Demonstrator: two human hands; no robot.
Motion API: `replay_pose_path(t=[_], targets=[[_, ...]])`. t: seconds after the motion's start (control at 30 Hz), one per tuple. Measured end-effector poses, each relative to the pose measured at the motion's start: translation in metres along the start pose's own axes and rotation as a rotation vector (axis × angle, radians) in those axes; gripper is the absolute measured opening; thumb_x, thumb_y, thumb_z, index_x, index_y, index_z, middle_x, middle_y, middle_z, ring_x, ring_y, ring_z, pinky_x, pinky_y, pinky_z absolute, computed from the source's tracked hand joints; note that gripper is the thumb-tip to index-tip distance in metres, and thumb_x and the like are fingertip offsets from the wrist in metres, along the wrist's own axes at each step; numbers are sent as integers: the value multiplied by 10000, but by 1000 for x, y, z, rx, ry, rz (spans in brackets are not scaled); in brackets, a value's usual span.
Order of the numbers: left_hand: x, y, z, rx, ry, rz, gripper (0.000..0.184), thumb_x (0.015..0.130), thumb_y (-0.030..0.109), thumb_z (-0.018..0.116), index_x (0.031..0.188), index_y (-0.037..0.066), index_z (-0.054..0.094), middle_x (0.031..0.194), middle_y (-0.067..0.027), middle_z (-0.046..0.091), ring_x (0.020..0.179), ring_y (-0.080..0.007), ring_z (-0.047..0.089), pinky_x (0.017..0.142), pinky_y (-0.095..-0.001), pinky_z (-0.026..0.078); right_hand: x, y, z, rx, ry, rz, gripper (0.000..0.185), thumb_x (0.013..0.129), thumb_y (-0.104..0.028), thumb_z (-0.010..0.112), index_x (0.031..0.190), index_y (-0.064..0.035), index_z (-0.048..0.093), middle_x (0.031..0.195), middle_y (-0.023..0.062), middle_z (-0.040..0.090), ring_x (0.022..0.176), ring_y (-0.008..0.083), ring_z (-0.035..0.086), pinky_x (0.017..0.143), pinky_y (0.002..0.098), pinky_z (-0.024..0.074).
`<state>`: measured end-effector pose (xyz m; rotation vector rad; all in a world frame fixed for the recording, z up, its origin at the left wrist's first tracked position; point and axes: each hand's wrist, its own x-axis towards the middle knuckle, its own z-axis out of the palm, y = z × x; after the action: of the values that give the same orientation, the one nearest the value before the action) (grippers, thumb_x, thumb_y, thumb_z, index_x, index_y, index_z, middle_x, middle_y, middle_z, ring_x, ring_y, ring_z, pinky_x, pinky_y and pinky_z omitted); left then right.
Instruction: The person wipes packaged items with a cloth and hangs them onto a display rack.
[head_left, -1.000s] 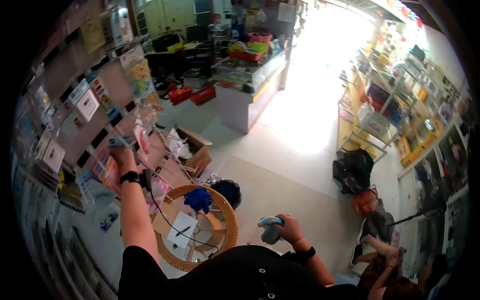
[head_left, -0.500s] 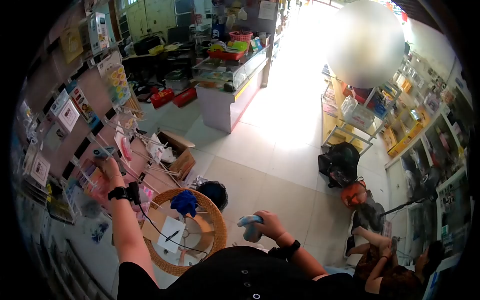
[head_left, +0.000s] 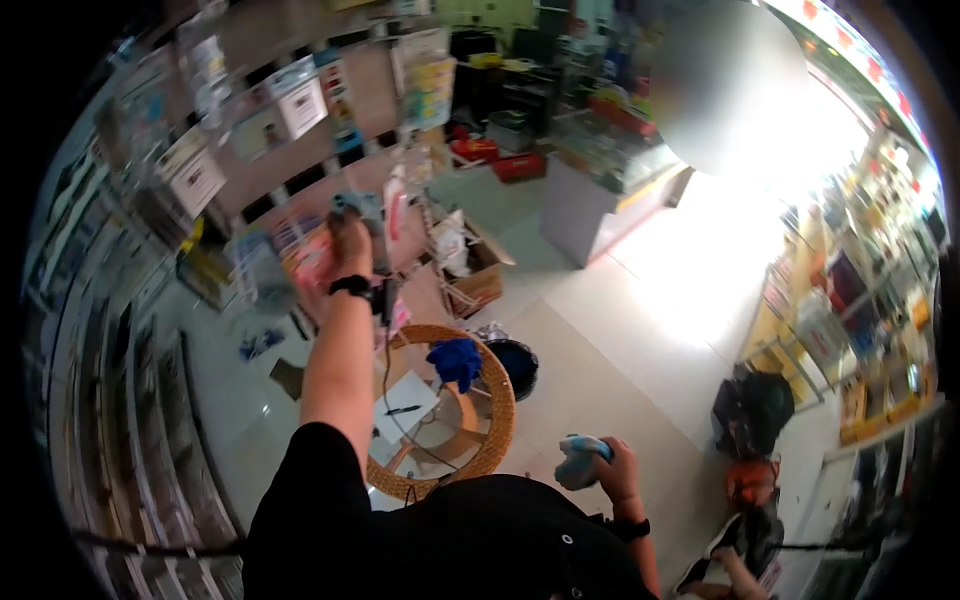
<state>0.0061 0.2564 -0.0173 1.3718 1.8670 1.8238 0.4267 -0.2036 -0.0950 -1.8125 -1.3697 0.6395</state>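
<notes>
Firstly, left hand (head_left: 350,240): arm stretched forward, fingers bent at a blue-grey item (head_left: 345,203) against the pink display panel (head_left: 372,100); blur hides how firmly, if at all, they grip it. That item lies straight ahead of the left hand, touching it, its long axis roughly crosswise to the forearm; the right hand (head_left: 620,470) is well apart, low and nearer the body.

Right hand: fingers curled closed around a light-blue and grey bundle (head_left: 578,465) (cloth, by the look from where I stand), which hangs out on the thumb side, over open floor.

Containers, by position:
- Cardboard box (head_left: 478,290), flaps open, beside the panel's foot; white crumpled plastic (head_left: 452,245) inside.
- Black-lined bin (head_left: 515,368), just beyond the table; contents too dark to tell.

Further stock: round wicker-rimmed table (head_left: 505,405), between the two arms, bearing a dark-blue crumpled cloth (head_left: 455,362) and a white sheet (head_left: 415,395) with a black pen (head_left: 403,409) lying across it.
</notes>
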Motion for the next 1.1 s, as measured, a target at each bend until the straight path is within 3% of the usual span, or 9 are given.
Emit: replay_pose_path(t=[0.27, 0.37, 0.43, 0.47, 0.53, 0.57, 0.63, 0.93, 1.1], targets=[[-32, 35, -13, -151, -68, -247, 645, 904, 532, 438, 1229, -25, 461, 1201, -249, 566, 1133, -424, 517, 973, -411, 370, 2, -4, 6, -39, 3, -3, 222, 761, -155, 600, 917, -5, 648, 845, 187, 635, 779, 353, 613, 699, 414, 488], [-54, 60, -20, -347, -35, -314, 587, 889, 462, 543, 1257, 10, 479, 1197, -200, 582, 1114, -355, 551, 924, -378, 408, 1, -11, 7, -48, 1, -19, 224, 765, -160, 605, 923, -8, 650, 848, 188, 637, 777, 355, 614, 698, 414, 489], [-61, 62, -19, -698, -122, -640, 461, 894, 302, 616, 1272, 63, 505, 1200, -130, 593, 1100, -269, 570, 889, -346, 445, 1, -14, 7, -44, -8, -29, 225, 763, -157, 606, 926, -8, 650, 848, 188, 639, 777, 355, 615, 702, 410, 490], [-67, 65, -19, -698, -118, -642, 461, 894, 302, 616, 1272, 63, 505, 1200, -130, 593, 1100, -269, 570, 889, -346, 445, 1, -14, 6, -40, -7, -35, 227, 762, -154, 607, 929, -7, 649, 849, 188, 640, 777, 354, 616, 707, 405, 491], [-78, 68, -20, -1270, -144, -550, 264, 860, 204, 687, 1085, 133, 568, 988, 2, 638, 849, -121, 615, 604, -215, 464, 1, -12, 5, -38, -20, -34, 235, 754, -157, 619, 936, -11, 650, 861, 181, 635, 784, 347, 617, 717, 400, 495], [-77, 64, -20, -1270, -141, -549, 264, 860, 204, 687, 1085, 133, 568, 988, 2, 638, 849, -121, 615, 604, -215, 464, 2, -12, 5, -34, -31, -32, 245, 746, -160, 631, 942, -14, 650, 873, 175, 630, 791, 340, 619, 727, 394, 498], [-76, 56, -20, -1472, -261, -667, 329, 927, 98, 575, 1247, 166, 540, 1189, -36, 604, 1083, -220, 575, 931, -364, 468, 2, -12, 5, -29, -37, -24, 251, 744, -163, 631, 943, -11, 649, 874, 176, 632, 792, 340, 620, 728, 394, 499], [-82, 39, -23, -1536, -486, -599, 310, 971, 94, 472, 1275, 154, 489, 1288, -52, 540, 1170, -274, 508, 988, -472, 412, -4, -9, 3, -54, -31, -20, 258, 741, -158, 621, 950, -9, 649, 893, 186, 636, 814, 348, 623, 750, 402, 503], [-87, 36, -19, -1549, -460, -598, 292, 977, 103, 463, 1267, 133, 485, 1260, -56, 555, 1158, -273, 516, 984, -470, 420, -7, -9, 2, -65, -24, -4, 252, 741, -147, 613, 949, -10, 648, 893, 187, 637, 818, 357, 622, 753, 403, 504]])
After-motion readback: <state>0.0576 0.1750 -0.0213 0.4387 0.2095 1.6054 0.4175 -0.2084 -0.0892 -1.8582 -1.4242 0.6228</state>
